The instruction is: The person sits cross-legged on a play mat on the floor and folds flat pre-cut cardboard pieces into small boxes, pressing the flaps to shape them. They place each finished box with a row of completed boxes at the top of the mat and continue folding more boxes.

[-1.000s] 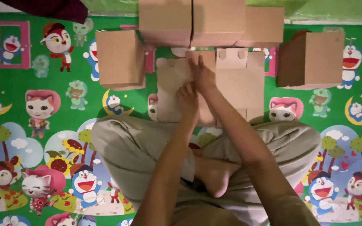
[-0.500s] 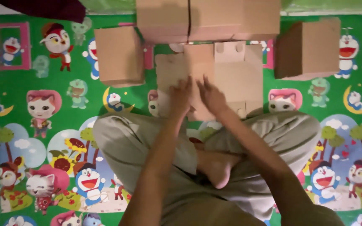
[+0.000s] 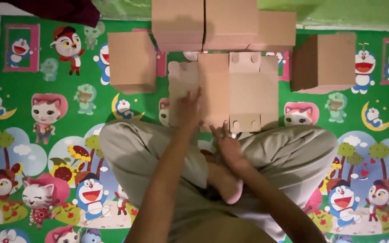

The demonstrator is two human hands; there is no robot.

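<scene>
My hands have drawn back toward me and parted since a second ago. The left hand [image 3: 189, 109] now lies spread on the flat blank [image 3: 223, 92] at its 8 o'clock corner; the right hand [image 3: 228, 146] curls at its near edge, grip unclear. The blank lies on the mat [image 3: 46, 76], folded boxes [image 3: 131, 60] from 10 to 2 o'clock. I judge I'm folding it; next calls for lifting a side panel.

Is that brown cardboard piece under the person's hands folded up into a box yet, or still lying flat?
Flat. The brown die-cut cardboard sheet lies spread on the cartoon mat, tabs showing; left hand presses it, right hand at its near edge.
</scene>
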